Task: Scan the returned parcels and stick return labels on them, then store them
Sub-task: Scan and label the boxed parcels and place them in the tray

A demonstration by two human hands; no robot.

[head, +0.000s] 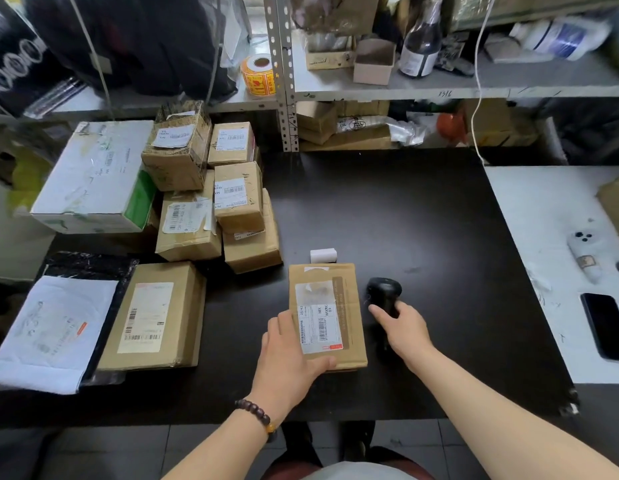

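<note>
A small brown cardboard parcel [346,289] with a white shipping label lies flat on the black table [422,220] in front of me. My left hand [287,355] holds its near left corner, thumb along the near edge and fingers on the left side. Just right of the parcel, my right hand [403,332] grips a black handheld barcode scanner [384,292] that rests on the table. A small white label printer [323,255] sits just behind the parcel. A roll of orange-yellow stickers [259,76] stands on the shelf at the back.
Several taped cardboard parcels [211,199] are stacked at the left, with a large white box [93,181], a flat brown box [155,317] and a white mailer bag [51,330]. A white table [543,209] at the right holds a phone [606,325]. Cluttered metal shelves [439,88] stand behind.
</note>
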